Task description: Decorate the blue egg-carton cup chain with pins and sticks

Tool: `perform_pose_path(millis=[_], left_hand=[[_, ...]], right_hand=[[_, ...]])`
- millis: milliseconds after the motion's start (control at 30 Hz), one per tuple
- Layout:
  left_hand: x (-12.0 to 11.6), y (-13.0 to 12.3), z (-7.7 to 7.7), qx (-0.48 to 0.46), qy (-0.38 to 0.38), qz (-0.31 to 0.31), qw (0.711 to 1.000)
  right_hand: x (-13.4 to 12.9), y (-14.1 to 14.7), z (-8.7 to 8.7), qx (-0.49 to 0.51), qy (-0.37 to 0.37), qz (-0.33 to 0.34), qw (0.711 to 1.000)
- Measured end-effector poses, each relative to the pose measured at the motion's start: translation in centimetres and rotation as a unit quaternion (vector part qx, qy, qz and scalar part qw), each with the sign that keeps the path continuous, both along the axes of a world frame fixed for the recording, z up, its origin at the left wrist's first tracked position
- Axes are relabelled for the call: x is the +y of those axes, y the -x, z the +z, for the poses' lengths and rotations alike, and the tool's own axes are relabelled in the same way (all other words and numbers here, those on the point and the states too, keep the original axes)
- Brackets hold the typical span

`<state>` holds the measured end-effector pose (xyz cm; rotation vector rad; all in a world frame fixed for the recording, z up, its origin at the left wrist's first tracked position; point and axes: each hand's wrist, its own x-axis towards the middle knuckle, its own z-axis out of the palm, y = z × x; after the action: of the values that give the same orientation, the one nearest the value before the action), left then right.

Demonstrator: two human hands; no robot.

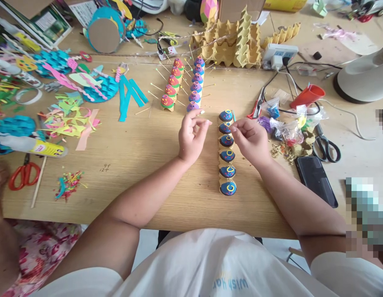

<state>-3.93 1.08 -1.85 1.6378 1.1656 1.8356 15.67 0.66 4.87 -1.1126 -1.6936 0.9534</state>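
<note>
A strip of egg-carton cups (227,156) runs down the table in front of me, its cups topped in blue and dark material with yellow rings and small reddish marks. My right hand (251,140) is at the strip's right edge, thumb and index finger pinched beside the second cup from the far end; what they hold is too small to name. Left of the strip hovers my left hand (193,138), apart from it, with thumb and index finger brought together and the other fingers curled. Anything between those fingertips is too small to make out.
Behind stand a purple-topped strip (196,86) and a red-and-green strip (171,86), with pins sticking out. Right lie a phone (316,180), black scissors (325,144), bagged clay and a red cup (307,97). Paper scraps, a glue bottle (39,144) and red scissors (24,175) lie left, near another person.
</note>
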Motion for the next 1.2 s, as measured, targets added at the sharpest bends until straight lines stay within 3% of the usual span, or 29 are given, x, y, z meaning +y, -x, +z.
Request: perform_pose_path(millis=[167,400,500,600,733,867,967,1067,1200], left_hand=[[-0.9,-0.9,0.8,0.026,-0.021,-0.068,0.997],[-0.6,-1.1,0.2,-0.003,0.029,-0.071,0.997],[0.3,-0.5,-0.7,-0.037,0.049,-0.041,0.997],[1.3,0.5,-1.6,-0.069,0.052,0.031,0.996],[1.7,1.2,-1.9,-0.054,0.043,0.057,0.996],[1.1,0.7,-1.3,-0.048,0.045,0.046,0.997],[0.8,0.3,-1.0,-0.058,0.049,0.047,0.996],[1.0,0.3,-1.3,-0.057,0.042,0.055,0.996],[1.2,0.4,-1.8,-0.054,0.048,0.059,0.996]], right_hand=[[-0.2,0.1,-0.3,-0.079,-0.049,0.027,0.995],[0.5,-0.3,-0.1,-0.149,-0.057,0.009,0.987],[0.7,-0.4,0.0,-0.183,-0.106,-0.011,0.977],[1.1,-0.9,0.2,-0.182,-0.126,-0.059,0.973],[2.2,-2.8,1.9,-0.209,-0.101,-0.102,0.967],[3.1,-5.7,4.8,-0.332,-0.072,-0.064,0.938],[3.5,-7.4,5.8,-0.429,-0.055,-0.034,0.901],[3.9,-8.1,4.9,-0.51,-0.001,0.006,0.86],[4.6,-8.3,2.1,-0.53,0.037,0.034,0.846]])
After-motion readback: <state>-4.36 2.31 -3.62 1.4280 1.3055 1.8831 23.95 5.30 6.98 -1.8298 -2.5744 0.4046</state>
